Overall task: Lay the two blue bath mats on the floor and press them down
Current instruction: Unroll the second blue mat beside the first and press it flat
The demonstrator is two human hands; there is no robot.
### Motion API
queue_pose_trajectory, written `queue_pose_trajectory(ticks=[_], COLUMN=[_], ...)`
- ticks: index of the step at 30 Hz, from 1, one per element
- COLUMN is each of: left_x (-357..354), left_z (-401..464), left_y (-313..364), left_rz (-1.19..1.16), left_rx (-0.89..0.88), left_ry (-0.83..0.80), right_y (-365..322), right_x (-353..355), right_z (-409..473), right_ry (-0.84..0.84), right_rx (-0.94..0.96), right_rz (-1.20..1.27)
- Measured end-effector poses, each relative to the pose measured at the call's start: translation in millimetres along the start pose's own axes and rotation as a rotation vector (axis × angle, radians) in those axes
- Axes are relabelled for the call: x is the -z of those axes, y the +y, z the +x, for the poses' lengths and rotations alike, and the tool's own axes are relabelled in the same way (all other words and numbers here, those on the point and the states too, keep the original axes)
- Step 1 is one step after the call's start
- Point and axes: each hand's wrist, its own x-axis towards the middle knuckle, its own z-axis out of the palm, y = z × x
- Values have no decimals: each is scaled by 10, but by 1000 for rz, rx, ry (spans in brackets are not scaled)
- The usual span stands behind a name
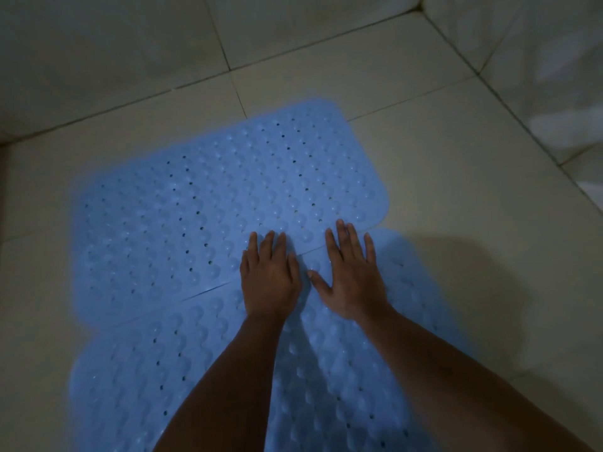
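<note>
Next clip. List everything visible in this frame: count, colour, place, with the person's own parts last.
far bath mat: one, blue, flat on the floor, upper centre, its near edge meeting the other mat.
near bath mat: one, blue, flat on the floor, lower centre, partly under the arms.
floor: pale tiles with dark grout lines, all around the mats.
wall: pale tiles, top and right.
left hand: one, flat, palm down across the seam.
right hand: one, flat, fingers spread, across the seam.
</note>
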Motion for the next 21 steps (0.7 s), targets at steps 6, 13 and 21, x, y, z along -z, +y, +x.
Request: queue_pose_trajectory(ticks=[6, 13, 21], left_x=[17, 166, 780], left_z=[-70, -193, -330], left_y=[-244, -276, -266], left_rz=[-6, -4, 72], left_rx=[-53, -59, -129], left_ry=[20, 46, 53], right_y=[0, 20, -13], right_x=[-74, -77, 213], right_z=[5, -17, 125], right_ry=[47, 32, -210], right_rx=[-8, -10, -43], right_rz=[10, 16, 158])
